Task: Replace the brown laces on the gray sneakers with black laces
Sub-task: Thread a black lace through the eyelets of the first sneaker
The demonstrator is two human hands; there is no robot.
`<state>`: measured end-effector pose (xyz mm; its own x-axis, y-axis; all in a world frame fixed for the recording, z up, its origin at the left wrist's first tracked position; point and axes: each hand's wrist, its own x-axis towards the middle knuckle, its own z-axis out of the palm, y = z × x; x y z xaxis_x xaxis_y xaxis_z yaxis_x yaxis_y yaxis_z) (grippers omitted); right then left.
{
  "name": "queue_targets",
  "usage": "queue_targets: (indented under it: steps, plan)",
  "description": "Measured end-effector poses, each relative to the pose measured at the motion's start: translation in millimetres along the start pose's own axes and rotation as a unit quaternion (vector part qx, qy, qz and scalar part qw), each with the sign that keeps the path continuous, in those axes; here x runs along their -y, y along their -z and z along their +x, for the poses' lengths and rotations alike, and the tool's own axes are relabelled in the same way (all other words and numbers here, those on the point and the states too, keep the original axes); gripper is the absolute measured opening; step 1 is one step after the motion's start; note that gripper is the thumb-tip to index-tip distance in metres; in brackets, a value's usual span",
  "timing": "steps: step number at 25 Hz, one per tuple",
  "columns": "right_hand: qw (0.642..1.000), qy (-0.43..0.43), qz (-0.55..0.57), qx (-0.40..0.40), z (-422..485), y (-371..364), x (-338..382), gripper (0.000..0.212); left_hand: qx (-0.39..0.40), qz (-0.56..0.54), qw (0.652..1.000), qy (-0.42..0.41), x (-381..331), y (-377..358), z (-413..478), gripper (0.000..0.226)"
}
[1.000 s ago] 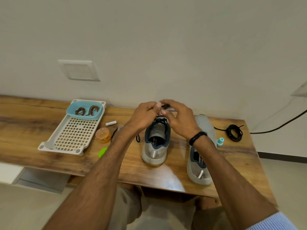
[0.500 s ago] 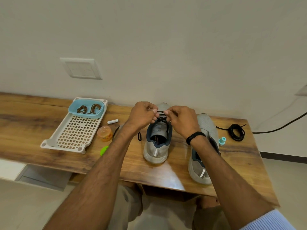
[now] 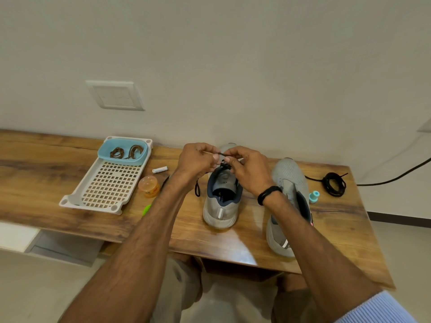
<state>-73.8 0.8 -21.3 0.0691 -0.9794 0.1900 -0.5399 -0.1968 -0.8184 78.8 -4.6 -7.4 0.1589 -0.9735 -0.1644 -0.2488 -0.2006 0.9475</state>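
Head view: left hand (image 3: 196, 159) and right hand (image 3: 249, 169) both pinch the black lace (image 3: 222, 155) above the left sneaker (image 3: 221, 199) on the table (image 3: 338, 217), probably knotting it; a slipped pinch could slacken the lacing or pull an end out.

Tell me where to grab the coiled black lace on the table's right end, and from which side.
Pinch the coiled black lace across its bundled loops, coming down from above: it lies flat on the table, so no side gives a way under. Avoid the loose ends trailing left and upper right; pulling one may unwind it.
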Motion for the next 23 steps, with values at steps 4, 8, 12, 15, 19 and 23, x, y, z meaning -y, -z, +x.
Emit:
queue_targets:
  steps: [4, 8, 12, 15, 19, 23]
  plan:
    - [1.000, 0.004, -0.004, 0.004, -0.9, -7.4, -2.1, 0.012, -0.006, 0.107, 0.994, -0.015, 2.4, -0.8, 3.8, 0.011]
    - [0.996, -0.004, -0.082, 0.043, -0.5, -7.7, -9.5, 0.020, -0.004, 0.313, 0.950, 0.018, 9.2, 4.4, 2.7, 0.021]
    - [0.979, 0.033, -0.172, 0.108, -3.0, -15.0, -10.7, 0.023, 0.004, 0.205, 0.976, 0.066, 20.4, 2.7, 8.5, 0.009]
    - [0.978, 0.028, -0.190, 0.076, -3.6, -16.8, -11.6, 0.024, -0.013, 0.150, 0.984, 0.100, 23.7, 2.9, 11.2, 0.006]
    - [0.982, 0.013, -0.176, 0.066, -4.9, -23.6, -10.0, 0.022, -0.023, 0.108, 0.985, 0.135, 25.1, 3.2, 14.4, 0.006]
    - [0.979, -0.003, -0.198, 0.044, -3.2, -28.4, -11.4, 0.022, -0.025, 0.098, 0.984, 0.145, 23.4, 0.0, 14.7, 0.008]
